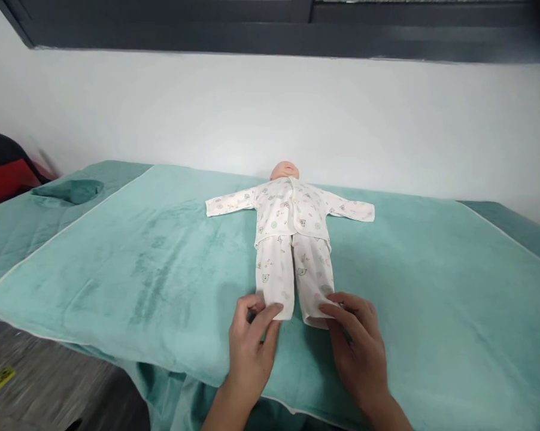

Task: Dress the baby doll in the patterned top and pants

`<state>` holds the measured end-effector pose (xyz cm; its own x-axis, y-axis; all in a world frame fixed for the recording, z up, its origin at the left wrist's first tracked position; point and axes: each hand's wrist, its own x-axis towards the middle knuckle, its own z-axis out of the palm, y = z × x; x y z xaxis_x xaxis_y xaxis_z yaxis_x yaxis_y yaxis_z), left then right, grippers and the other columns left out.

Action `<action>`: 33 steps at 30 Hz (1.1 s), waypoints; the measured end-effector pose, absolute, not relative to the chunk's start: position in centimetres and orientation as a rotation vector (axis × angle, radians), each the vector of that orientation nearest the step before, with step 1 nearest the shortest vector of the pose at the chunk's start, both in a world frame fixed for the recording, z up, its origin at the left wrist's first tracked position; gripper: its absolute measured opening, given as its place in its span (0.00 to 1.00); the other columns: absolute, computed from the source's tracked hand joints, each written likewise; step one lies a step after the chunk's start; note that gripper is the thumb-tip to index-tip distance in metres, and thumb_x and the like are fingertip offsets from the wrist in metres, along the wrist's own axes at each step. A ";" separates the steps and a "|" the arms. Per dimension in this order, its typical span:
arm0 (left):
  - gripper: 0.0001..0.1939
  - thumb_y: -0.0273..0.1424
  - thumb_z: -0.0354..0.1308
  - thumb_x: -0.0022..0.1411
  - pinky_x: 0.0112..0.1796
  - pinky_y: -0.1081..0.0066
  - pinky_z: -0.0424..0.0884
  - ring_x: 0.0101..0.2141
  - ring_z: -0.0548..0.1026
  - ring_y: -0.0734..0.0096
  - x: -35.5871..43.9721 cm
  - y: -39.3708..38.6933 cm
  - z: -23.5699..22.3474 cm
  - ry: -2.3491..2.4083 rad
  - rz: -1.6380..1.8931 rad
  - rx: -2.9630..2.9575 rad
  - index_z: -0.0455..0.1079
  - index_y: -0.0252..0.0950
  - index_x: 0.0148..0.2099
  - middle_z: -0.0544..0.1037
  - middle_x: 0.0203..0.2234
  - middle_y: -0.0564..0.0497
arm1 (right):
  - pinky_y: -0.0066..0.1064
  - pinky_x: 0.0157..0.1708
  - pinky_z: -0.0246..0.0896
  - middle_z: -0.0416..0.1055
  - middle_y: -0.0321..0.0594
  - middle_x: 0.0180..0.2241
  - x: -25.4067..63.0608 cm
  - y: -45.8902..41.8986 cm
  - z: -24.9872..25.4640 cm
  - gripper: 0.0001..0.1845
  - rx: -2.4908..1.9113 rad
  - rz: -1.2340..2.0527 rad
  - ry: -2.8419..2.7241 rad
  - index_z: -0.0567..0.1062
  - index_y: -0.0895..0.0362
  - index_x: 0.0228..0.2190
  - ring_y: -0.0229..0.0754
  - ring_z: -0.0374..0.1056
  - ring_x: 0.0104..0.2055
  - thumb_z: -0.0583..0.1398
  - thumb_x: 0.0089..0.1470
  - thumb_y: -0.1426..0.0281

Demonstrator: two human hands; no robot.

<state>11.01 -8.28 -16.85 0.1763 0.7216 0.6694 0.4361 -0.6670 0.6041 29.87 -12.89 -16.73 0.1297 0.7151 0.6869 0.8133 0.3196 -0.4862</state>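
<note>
A baby doll (285,170) lies on its back with its head toward the wall. It wears a white printed jacket (292,208), sleeves stretched out to both sides, and matching white pants (275,269) with the legs slightly apart. My left hand (252,338) pinches the hem of the pant leg on the left. At the other hem, my right hand (357,341) has its fingers closed on the cuff, which gapes a little. The doll's hands and feet are hidden inside the clothing.
A green cloth (130,257) with white piping covers the bed, with a face hole (67,191) at the left end. Behind stands a white wall (270,108) below a dark frame (171,30). A red and black object (9,173) sits at the far left.
</note>
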 end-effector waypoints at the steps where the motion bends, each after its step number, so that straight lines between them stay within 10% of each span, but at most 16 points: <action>1: 0.14 0.18 0.55 0.62 0.34 0.74 0.71 0.36 0.68 0.74 10.9 -8.2 -16.7 1.097 1.518 2.155 0.71 0.39 0.46 0.63 0.38 0.50 | 0.42 0.41 0.65 0.69 0.43 0.44 30.1 -13.0 -16.8 0.14 -1.427 -0.156 -1.610 0.75 0.51 0.41 0.46 0.64 0.45 0.55 0.59 0.80; 19: 0.08 0.26 0.57 0.63 0.39 0.70 0.72 0.39 0.72 0.70 10.9 -3.3 -14.5 1.087 1.451 2.085 0.71 0.40 0.45 0.71 0.37 0.50 | 0.33 0.35 0.64 0.69 0.38 0.34 33.4 -5.8 -10.3 0.02 -1.401 0.062 -1.728 0.70 0.53 0.37 0.40 0.67 0.36 0.58 0.60 0.70; 26: 0.21 0.25 0.61 0.57 0.57 0.56 0.61 0.56 0.63 0.59 15.1 5.7 -13.8 1.113 1.284 2.359 0.69 0.44 0.53 0.68 0.54 0.48 | 0.41 0.43 0.62 0.69 0.44 0.40 32.2 5.9 -10.4 0.11 -1.463 -0.129 -1.693 0.71 0.55 0.42 0.48 0.64 0.43 0.60 0.56 0.68; 33: 0.06 0.26 0.58 0.62 0.48 0.62 0.65 0.44 0.67 0.65 14.8 5.8 -14.3 1.229 1.473 2.245 0.75 0.40 0.40 0.70 0.39 0.49 | 0.44 0.48 0.61 0.67 0.45 0.44 32.4 3.5 -11.9 0.19 -1.446 -0.051 -1.773 0.69 0.53 0.46 0.52 0.62 0.48 0.63 0.50 0.68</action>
<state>14.82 5.79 -14.35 0.1634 0.7206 0.6739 0.5334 -0.6391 0.5541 32.38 3.54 -11.90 0.0043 0.7948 0.6069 0.8282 0.3373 -0.4476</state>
